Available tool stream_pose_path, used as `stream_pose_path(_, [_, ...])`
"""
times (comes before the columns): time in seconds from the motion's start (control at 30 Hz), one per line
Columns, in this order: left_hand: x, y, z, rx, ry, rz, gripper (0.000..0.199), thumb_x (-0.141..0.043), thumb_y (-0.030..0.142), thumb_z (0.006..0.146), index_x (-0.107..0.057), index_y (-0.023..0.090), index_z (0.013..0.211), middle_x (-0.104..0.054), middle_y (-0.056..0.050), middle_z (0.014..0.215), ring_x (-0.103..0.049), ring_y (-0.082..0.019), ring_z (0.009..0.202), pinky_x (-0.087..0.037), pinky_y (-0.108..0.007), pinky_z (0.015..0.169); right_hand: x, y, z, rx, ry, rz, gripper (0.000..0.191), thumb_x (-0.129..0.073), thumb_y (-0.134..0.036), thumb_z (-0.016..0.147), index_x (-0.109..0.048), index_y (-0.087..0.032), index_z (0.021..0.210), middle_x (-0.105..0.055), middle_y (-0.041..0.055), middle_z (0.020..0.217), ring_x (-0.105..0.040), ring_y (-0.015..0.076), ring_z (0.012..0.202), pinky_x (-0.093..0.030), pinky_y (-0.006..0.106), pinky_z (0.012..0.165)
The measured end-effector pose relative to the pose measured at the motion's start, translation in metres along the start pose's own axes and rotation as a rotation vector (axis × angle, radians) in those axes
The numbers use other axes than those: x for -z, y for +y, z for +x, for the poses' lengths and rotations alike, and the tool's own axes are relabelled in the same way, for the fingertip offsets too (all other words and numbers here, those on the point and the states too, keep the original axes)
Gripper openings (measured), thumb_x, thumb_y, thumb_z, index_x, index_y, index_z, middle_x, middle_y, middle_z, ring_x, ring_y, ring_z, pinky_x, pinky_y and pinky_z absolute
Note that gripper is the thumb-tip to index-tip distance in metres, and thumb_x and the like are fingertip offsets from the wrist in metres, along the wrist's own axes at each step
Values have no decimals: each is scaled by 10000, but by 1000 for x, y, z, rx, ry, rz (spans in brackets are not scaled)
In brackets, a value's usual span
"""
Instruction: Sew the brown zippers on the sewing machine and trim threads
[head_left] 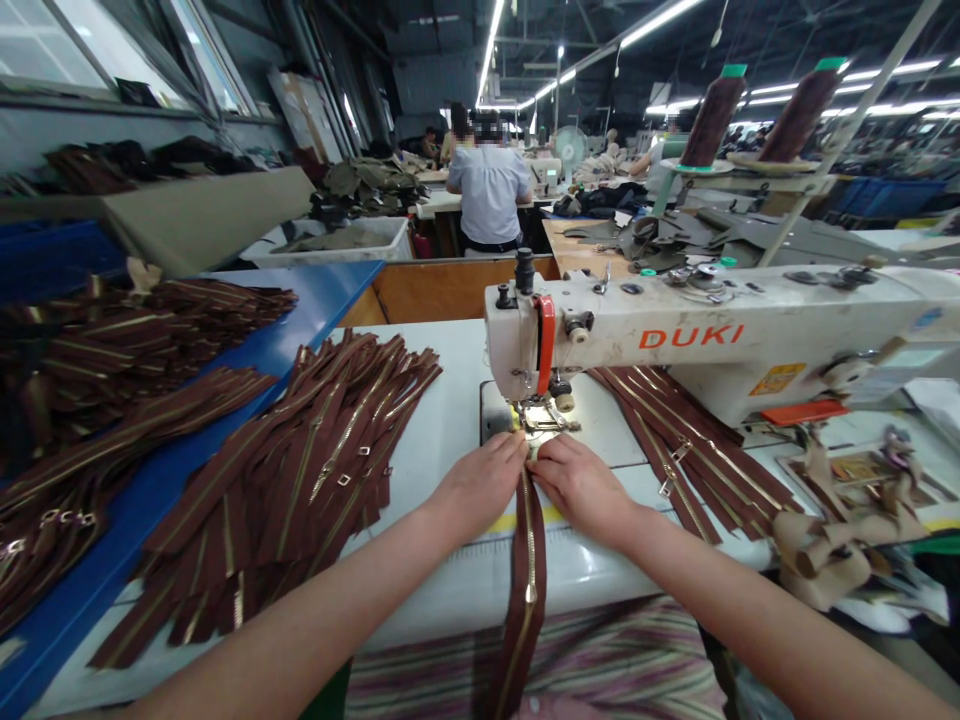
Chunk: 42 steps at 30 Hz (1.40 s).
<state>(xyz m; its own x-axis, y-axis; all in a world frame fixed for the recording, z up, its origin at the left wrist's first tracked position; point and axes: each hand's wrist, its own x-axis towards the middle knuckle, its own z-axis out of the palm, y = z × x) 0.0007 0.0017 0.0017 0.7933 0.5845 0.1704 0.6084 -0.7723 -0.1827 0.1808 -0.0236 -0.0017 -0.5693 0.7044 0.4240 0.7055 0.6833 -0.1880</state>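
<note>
My left hand [480, 490] and my right hand [577, 488] meet at a brown zipper with brass teeth [527, 590], pinching its top end just in front of the presser foot [544, 418]. The zipper hangs from there down over the table's front edge. The foot sits on a white DUKI sewing machine [720, 340], and my fingers partly hide the needle area. A heap of matching zippers [300, 470] lies left of my hands, and another [679, 440] lies under the machine's arm.
A blue table [322, 290] at left carries more zippers. Tan strips [825, 545] lie at right, and brown thread cones [712, 115] stand behind the machine. Beyond it, a co-worker [490, 190] sits at another table among bins and fabric.
</note>
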Motion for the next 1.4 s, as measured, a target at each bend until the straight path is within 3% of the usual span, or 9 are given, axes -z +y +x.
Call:
stream_pose_path(0.27, [-8,-3,8,40,59,-62,322,-384,50,877,-520,34,1168,-605,-188,1225,-550,-244,1176,-452,-360,996,-1,12,8,18,-20,-54,182,-534,-169,907,-684,-148,808,-625,63,785,-519,203,793,-437,315,748])
stream_pose_path(0.63, [-3,-1,13,89,65,-97,282,-414,53,868,-548,64,1116,-633,-161,1155,-585,-252,1115,-498,-377,954,-3,14,9,-19,-2,-9,208,-506,-172,921,-688,-151,820,-620,64,792,-502,206,806,-416,308,748])
stream_pose_path(0.97, [-2,0,10,223,186,-295,214,-425,86,890,-576,142,1030,-591,-100,1017,-582,-229,959,-520,-417,871,-3,16,7,0,-6,12,193,-510,-178,921,-685,-146,845,-615,73,805,-495,209,820,-415,320,757])
stream_pose_path(1.4, [1,-1,12,191,104,-216,157,-485,94,882,-598,123,988,-594,-82,917,-568,-243,889,-508,-405,821,-4,16,8,3,-17,9,199,-504,-176,923,-673,-153,821,-606,69,802,-488,207,821,-410,319,755])
